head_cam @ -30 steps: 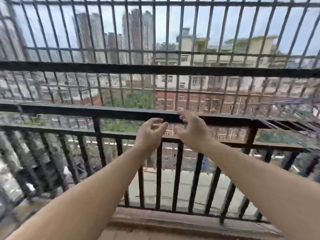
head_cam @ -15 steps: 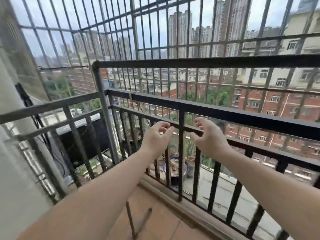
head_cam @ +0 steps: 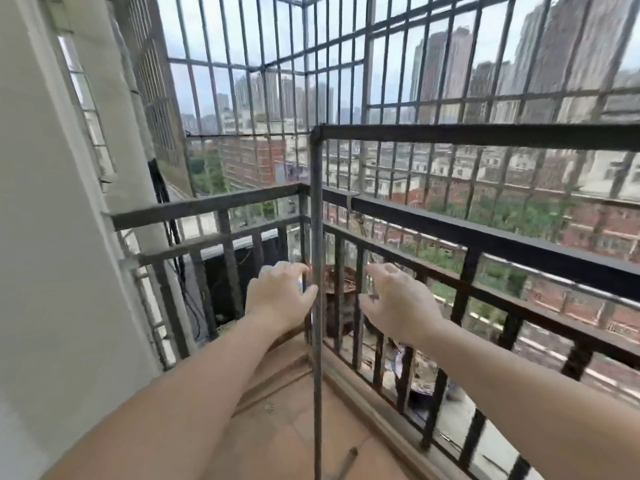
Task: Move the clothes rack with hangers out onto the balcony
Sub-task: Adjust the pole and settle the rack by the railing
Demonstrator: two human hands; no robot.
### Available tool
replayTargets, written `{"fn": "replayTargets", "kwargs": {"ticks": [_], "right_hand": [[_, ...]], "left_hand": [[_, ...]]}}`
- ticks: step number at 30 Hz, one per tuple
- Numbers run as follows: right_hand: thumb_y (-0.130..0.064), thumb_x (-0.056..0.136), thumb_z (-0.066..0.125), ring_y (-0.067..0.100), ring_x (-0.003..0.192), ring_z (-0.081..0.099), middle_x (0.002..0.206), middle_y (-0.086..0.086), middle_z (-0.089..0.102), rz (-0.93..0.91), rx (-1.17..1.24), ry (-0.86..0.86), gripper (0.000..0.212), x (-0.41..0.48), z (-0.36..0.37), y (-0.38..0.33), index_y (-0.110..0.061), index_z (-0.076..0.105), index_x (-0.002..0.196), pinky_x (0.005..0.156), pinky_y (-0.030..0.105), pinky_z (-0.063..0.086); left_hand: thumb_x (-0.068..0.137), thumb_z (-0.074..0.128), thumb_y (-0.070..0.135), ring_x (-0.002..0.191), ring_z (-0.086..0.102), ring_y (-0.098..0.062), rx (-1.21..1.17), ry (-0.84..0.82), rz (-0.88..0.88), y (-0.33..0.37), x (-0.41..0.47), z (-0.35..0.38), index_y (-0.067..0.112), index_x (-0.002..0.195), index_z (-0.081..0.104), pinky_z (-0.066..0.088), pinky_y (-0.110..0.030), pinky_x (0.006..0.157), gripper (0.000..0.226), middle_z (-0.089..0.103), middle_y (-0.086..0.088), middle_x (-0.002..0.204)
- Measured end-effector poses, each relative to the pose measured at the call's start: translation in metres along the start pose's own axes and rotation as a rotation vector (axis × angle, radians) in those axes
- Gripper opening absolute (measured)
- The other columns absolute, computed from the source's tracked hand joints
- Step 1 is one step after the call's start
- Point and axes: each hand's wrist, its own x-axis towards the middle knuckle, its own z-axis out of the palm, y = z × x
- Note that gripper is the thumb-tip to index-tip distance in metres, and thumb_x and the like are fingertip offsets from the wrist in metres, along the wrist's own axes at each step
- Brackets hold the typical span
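Note:
The clothes rack is a dark metal frame on the balcony. Its upright post [head_cam: 317, 220] rises from the floor just in front of me, and its top bar [head_cam: 485, 136] runs off to the right at head height. I see no hangers on the visible part of the bar. My left hand [head_cam: 277, 299] is beside the post on its left, fingers curled and apart, with the thumb against the post. My right hand [head_cam: 398, 306] hovers to the right of the post, fingers spread and holding nothing.
A black balcony railing [head_cam: 485, 237] stands right behind the rack and turns a corner at the left. A security grille [head_cam: 367, 64] encloses everything above. The white wall [head_cam: 41, 237] is close on my left. Brown floor tiles [head_cam: 277, 427] lie below, with a rack foot [head_cam: 346, 462].
The view has swung left from the rack's long bar to its left end post. Both hands have dropped lower and now flank the post, the left thumb touching it.

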Motion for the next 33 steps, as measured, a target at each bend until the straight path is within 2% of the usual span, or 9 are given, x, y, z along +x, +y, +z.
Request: {"fn": "replayTargets", "kwargs": {"ticks": [4, 7, 11, 14, 17, 19, 23, 26, 33], "right_hand": [[-0.037, 0.087, 0.051, 0.015, 0.080, 0.061, 0.110, 0.000, 0.060, 0.032, -0.043, 0.015, 0.042, 0.050, 0.039, -0.024, -0.017, 0.051, 0.124, 0.066, 0.033, 0.055], [-0.036, 0.089, 0.049, 0.019, 0.076, 0.061, 0.108, 0.002, 0.061, 0.031, -0.090, 0.024, 0.037, 0.083, 0.062, -0.036, -0.015, 0.054, 0.119, 0.063, 0.032, 0.051], [-0.039, 0.091, 0.048, 0.019, 0.075, 0.058, 0.102, 0.001, 0.059, 0.137, 0.000, 0.034, 0.035, 0.111, 0.090, -0.042, -0.014, 0.055, 0.113, 0.063, 0.036, 0.053], [-0.042, 0.090, 0.052, 0.014, 0.074, 0.051, 0.097, -0.002, 0.057, 0.245, 0.103, 0.054, 0.037, 0.133, 0.114, -0.040, -0.015, 0.052, 0.115, 0.059, 0.031, 0.045], [-0.036, 0.088, 0.058, 0.009, 0.066, 0.054, 0.084, -0.008, 0.056, 0.253, 0.161, 0.085, 0.027, 0.151, 0.132, -0.034, -0.020, 0.049, 0.109, 0.051, 0.025, 0.042], [-0.027, 0.088, 0.060, 0.013, 0.065, 0.059, 0.084, -0.005, 0.061, 0.239, 0.202, 0.096, 0.023, 0.161, 0.139, -0.027, -0.020, 0.048, 0.106, 0.054, 0.032, 0.051], [-0.019, 0.088, 0.061, 0.014, 0.066, 0.064, 0.080, -0.002, 0.065, 0.178, 0.325, 0.085, 0.020, 0.176, 0.150, -0.010, -0.020, 0.047, 0.103, 0.060, 0.038, 0.056], [-0.015, 0.087, 0.061, 0.013, 0.073, 0.066, 0.086, -0.003, 0.066, 0.175, 0.449, 0.078, 0.022, 0.188, 0.153, 0.008, -0.020, 0.048, 0.104, 0.067, 0.037, 0.058], [-0.013, 0.085, 0.064, 0.009, 0.073, 0.064, 0.084, -0.007, 0.064, 0.196, 0.471, 0.079, 0.025, 0.212, 0.152, 0.048, -0.020, 0.050, 0.105, 0.067, 0.033, 0.058]], "left_hand": [[0.088, 0.042, 0.054, 0.115, 0.045, -0.024, 0.217, -0.005, 0.120, -0.049, 0.047, 0.030, 0.030, 0.129, 0.048, 0.039, -0.041, 0.088, 0.049, 0.054, 0.001, 0.127], [0.086, 0.043, 0.055, 0.122, 0.040, -0.025, 0.252, -0.028, 0.136, -0.077, 0.075, 0.057, 0.029, 0.129, 0.048, 0.034, -0.045, 0.094, 0.050, 0.052, 0.001, 0.130], [0.086, 0.044, 0.059, 0.127, 0.038, -0.026, 0.109, -0.118, 0.116, -0.082, 0.095, 0.093, 0.025, 0.137, 0.041, 0.033, -0.047, 0.100, 0.061, 0.050, 0.000, 0.136], [0.085, 0.047, 0.059, 0.122, 0.046, -0.025, -0.015, -0.132, 0.104, -0.074, 0.109, 0.112, 0.022, 0.138, 0.040, 0.038, -0.045, 0.096, 0.064, 0.055, -0.001, 0.131], [0.088, 0.050, 0.051, 0.110, 0.056, -0.026, -0.039, -0.169, 0.150, -0.069, 0.120, 0.128, 0.019, 0.137, 0.037, 0.043, -0.045, 0.087, 0.061, 0.061, -0.003, 0.121], [0.089, 0.054, 0.045, 0.102, 0.061, -0.028, -0.094, -0.178, 0.130, -0.067, 0.127, 0.138, 0.017, 0.137, 0.035, 0.047, -0.042, 0.080, 0.059, 0.065, -0.005, 0.114], [0.090, 0.057, 0.036, 0.088, 0.065, -0.031, -0.235, -0.192, 0.060, -0.061, 0.141, 0.156, 0.018, 0.126, 0.036, 0.044, -0.036, 0.063, 0.046, 0.068, -0.007, 0.095], [0.090, 0.058, 0.033, 0.082, 0.066, -0.029, -0.295, -0.195, 0.064, -0.053, 0.156, 0.166, 0.019, 0.120, 0.036, 0.049, -0.037, 0.062, 0.040, 0.067, -0.005, 0.090], [0.089, 0.060, 0.032, 0.081, 0.066, -0.029, -0.345, -0.256, 0.096, -0.031, 0.193, 0.186, 0.018, 0.117, 0.038, 0.054, -0.045, 0.071, 0.038, 0.068, -0.006, 0.089]]}}
